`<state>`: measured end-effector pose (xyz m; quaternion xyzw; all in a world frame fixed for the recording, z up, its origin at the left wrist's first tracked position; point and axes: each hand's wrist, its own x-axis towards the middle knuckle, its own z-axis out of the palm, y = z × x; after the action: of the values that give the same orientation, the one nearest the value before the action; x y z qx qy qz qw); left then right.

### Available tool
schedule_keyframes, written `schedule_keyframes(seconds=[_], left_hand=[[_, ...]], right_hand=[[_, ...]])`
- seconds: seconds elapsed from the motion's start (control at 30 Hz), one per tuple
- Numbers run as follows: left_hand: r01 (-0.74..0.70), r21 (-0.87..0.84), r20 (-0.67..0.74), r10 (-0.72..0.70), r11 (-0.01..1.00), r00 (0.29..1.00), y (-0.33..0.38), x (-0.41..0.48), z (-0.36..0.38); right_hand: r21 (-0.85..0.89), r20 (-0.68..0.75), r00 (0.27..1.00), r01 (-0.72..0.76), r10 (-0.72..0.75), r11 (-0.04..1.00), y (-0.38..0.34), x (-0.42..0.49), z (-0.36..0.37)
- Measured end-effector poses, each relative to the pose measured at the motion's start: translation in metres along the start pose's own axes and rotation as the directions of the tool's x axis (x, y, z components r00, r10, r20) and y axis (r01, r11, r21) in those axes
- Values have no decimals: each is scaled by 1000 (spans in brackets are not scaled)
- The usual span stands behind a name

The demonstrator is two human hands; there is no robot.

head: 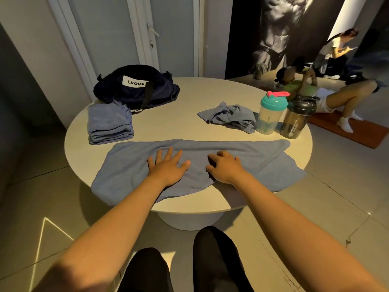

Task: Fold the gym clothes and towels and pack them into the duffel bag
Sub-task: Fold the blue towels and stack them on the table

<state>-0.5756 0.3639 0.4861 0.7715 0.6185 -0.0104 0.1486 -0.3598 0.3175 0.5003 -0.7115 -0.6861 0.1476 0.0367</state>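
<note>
Left hand (168,166) is laid flat on towel (254,153), right hand (224,167) is curled gripping it; overhanging ends may be dragged off counter (179,114).

A gym: muscle mural (277,28) on the wall, exercise mat (362,135), shaker bottle (271,114).

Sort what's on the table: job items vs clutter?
Job: spread towel, under left hand and right hand; folded towel stack; crumpled cloth; duffel bag.
Clutter: teal shaker bottle; black shaker bottle.
</note>
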Motion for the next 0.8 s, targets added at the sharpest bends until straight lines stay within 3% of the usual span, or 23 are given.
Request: schedule_keyframes(seconds=[0.1, 0.17, 0.27, 0.37, 0.47, 0.57, 0.7, 0.8], left_hand=[[9, -31, -61, -11, 999, 998, -13, 10, -1], [33, -32, -85, -35, 999, 996, -18, 15, -3], [36, 12, -188, -33, 999, 982, -18, 19, 0], [-255, -17, -414, 225, 967, 882, -3, 9, 7], [-453, -124, -309, 399, 883, 863, 26, -6, 13], [-395, -50, -173, 382, 917, 908, 45, -16, 17], [-391, 135, -11, 396, 910, 918, 46, -28, 22], [-395, 150, 66, 390, 906, 919, 43, -40, 20]], right_hand=[[-17, 44, 995, -91, 92, 996, 10, 12, -2], [-1, -88, 987, -132, 131, 991, 10, 14, -1], [11, -354, 935, -9, 12, 1000, 0, 1, 5], [45, -353, 935, 36, -17, 998, -3, -14, 14], [114, -350, 937, 30, 11, 993, 6, -25, 19], [179, -346, 937, 17, 47, 984, 16, -39, 18], [173, -232, 972, 10, 31, 985, 25, -55, 16], [225, -303, 950, -10, 80, 974, 31, -68, 15]])
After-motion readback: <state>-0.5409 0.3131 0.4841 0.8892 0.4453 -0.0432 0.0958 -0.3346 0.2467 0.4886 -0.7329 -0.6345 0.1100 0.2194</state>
